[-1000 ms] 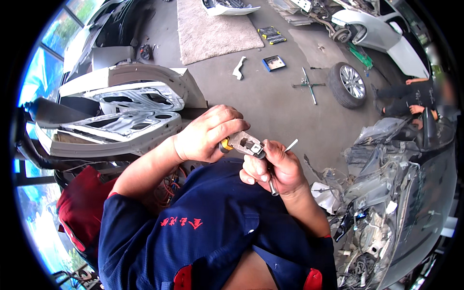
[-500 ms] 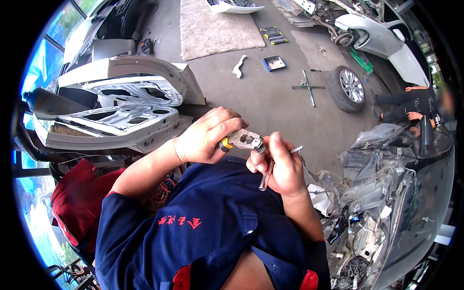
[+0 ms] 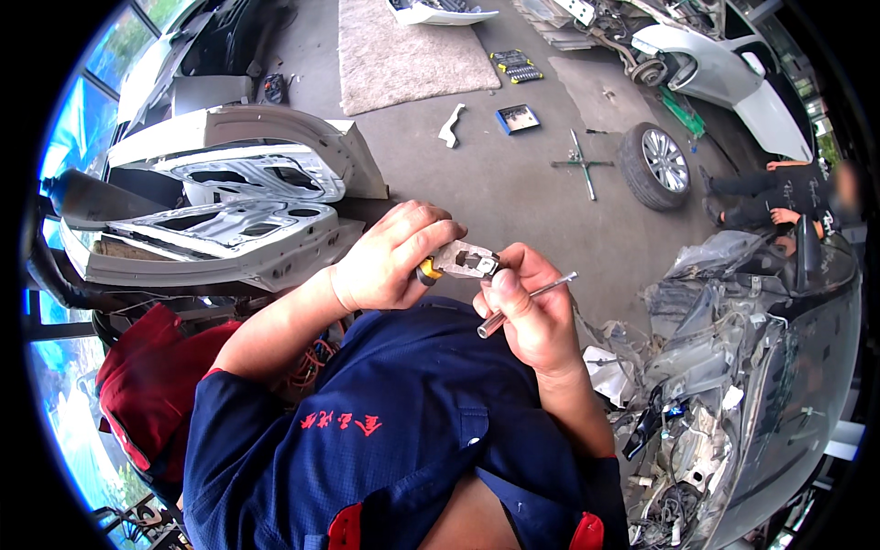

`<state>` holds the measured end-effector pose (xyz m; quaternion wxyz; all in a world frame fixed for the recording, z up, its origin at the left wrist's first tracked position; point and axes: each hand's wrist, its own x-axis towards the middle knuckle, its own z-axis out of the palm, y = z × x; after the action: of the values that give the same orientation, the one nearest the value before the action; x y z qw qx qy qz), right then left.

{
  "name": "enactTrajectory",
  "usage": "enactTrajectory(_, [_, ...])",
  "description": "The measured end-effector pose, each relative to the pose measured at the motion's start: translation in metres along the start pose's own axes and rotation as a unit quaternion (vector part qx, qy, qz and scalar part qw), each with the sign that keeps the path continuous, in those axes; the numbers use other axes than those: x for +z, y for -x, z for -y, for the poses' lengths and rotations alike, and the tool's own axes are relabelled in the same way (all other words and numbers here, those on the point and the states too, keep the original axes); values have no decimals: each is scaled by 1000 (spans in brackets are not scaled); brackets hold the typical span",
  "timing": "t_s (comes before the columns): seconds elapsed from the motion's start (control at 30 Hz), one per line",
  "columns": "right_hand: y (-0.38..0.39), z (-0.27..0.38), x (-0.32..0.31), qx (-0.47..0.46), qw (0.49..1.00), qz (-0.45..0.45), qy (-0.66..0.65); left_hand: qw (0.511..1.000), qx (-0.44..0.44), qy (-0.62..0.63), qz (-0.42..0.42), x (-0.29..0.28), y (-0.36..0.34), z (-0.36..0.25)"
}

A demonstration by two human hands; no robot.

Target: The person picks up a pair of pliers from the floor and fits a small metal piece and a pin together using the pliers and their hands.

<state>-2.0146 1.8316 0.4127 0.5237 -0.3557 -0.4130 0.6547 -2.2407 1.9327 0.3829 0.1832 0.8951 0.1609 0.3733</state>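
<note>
My left hand (image 3: 394, 257) is closed round the yellow-and-black handles of a pair of pliers (image 3: 467, 261), held in front of my chest with the jaws pointing right. My right hand (image 3: 536, 321) grips a slim metal socket rod (image 3: 493, 322). Its hollow, socket-like end sticks out at the lower left of the fingers and its thin end at the upper right. The right thumb and fingertips also meet the tip of the pliers' jaws. A small piece appears to sit there, too hidden to name.
White car door panels (image 3: 247, 229) stand at left. On the floor lie a cross wheel wrench (image 3: 582, 165), a wheel (image 3: 655, 167), a blue tray (image 3: 518, 119), a tool set (image 3: 516, 66) and a rug (image 3: 412, 55). A stripped car front (image 3: 697, 385) is at right; another person (image 3: 779, 197) sits beyond.
The socket rod has turned in my right hand, from steeply hanging to a flatter slant. My right thumb has come down over it. My left hand and the pliers have barely moved.
</note>
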Motion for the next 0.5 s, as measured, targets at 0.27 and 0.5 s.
enactTrajectory(0.27, [-1, 3, 7, 15, 998, -40, -43, 1000, 0, -9, 2, -3, 0, 0])
enactTrajectory(0.5, [-1, 7, 11, -74, 996, -32, 50, 1000, -3, 0, -7, -1, 1, -2])
